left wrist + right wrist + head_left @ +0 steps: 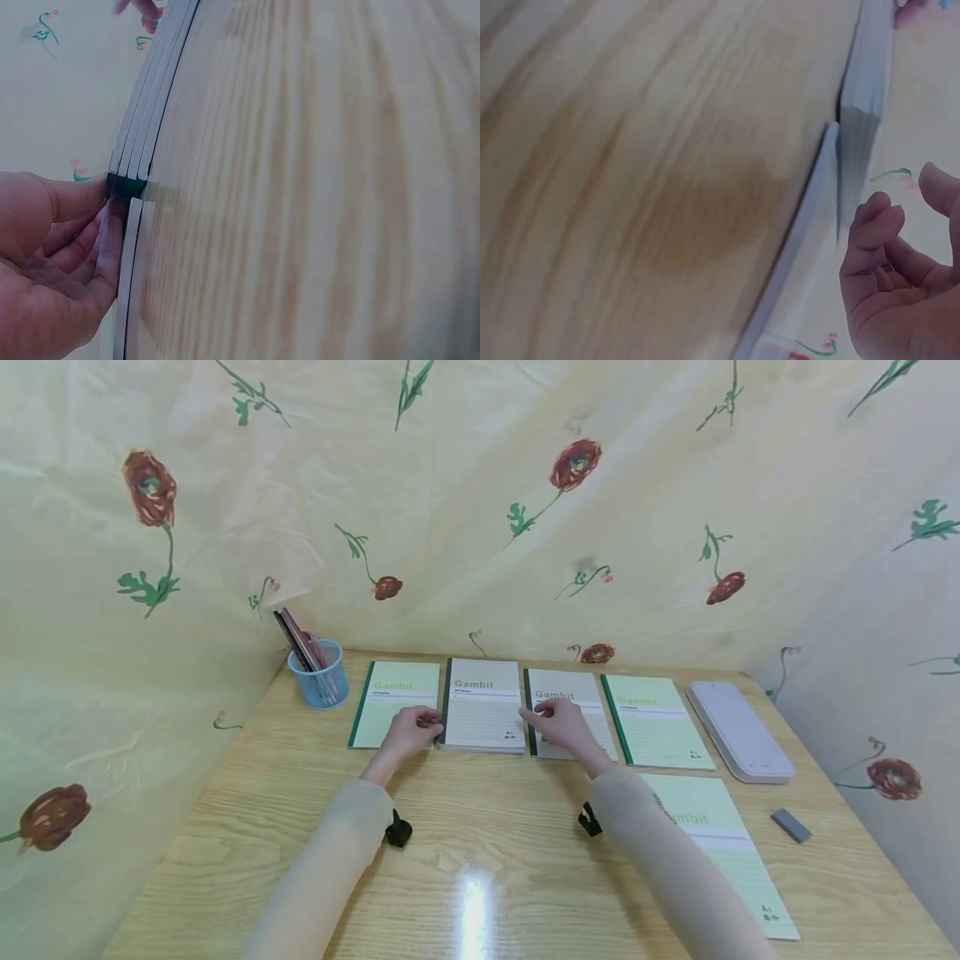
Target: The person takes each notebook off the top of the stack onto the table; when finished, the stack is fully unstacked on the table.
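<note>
- Grey-covered Gambit notebook stack (pixel 480 714): it lies flat near the middle of the table's far edge, several notebooks thick, dark spine to the left. Its visible edges look nearly flush, so I judge the piling done and the squaring almost finished.
- Left hand (pixel 411 731): at the stack's spine, thumb and fingers (pixel 109 240) bent and close together, touching it; whether they pinch it or only press, I cannot tell.
- Right hand (pixel 561 725): over the neighbouring notebook, fingers (pixel 877 232) half bent, thumb well parted from them, nothing held. The tips are at or just beside the stack's right side; contact is unclear.
- Left green-spined notebook (pixel 397 681) and dark-spined grey notebook (pixel 581 687): flanking the stack along the far edge, both thin and already in line.
- Right green-spined notebook (pixel 660 727): also in the row, toward the far right corner.
- Loose green notebook (pixel 727 852): nearer the person, toward the table's (pixel 450 810) right edge, partly behind the right sleeve; it seems the one piece left unplaced.
- White case (pixel 742 735) and grey eraser (pixel 791 825): by the right edge, untouched.
- Blue pen cup (pixel 322 685): at the far left corner, upright, filled.
</note>
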The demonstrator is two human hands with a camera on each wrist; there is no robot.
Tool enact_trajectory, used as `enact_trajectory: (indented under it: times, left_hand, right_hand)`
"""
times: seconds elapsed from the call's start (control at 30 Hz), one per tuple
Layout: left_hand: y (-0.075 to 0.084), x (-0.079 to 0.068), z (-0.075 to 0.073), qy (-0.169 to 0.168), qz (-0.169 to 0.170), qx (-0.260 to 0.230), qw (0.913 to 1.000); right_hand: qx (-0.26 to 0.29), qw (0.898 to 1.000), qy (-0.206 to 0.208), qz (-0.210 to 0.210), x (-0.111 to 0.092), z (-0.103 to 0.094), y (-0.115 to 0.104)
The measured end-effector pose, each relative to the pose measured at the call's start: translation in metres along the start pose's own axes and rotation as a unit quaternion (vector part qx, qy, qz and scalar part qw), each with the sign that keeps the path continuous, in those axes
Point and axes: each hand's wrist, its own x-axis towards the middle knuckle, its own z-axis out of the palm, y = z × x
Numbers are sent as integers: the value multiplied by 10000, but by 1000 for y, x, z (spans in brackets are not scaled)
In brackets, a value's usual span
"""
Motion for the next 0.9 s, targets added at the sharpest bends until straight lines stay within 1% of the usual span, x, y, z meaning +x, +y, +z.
enact_trajectory:
  times: [0.2,0.37,0.53,0.77,0.9]
  left_hand:
    - [-1,0,0,-7,-3,-2,10000]
    - [-1,-1,1,4,-14,-18,10000]
    - [0,-2,2,-8,-20,4,10000]
    - [0,-1,1,44,-103,47,9999]
    - [-1,0,0,84,-116,110,9998]
  right_hand:
    - [65,9996,254,-110,10,17,-5]
    - [145,9994,304,-21,18,27,-6]
    - [60,9993,347,157,25,31,-5]
    - [-136,9988,413,225,31,35,-3]
    - [-175,9985,388,337,32,35,-5]
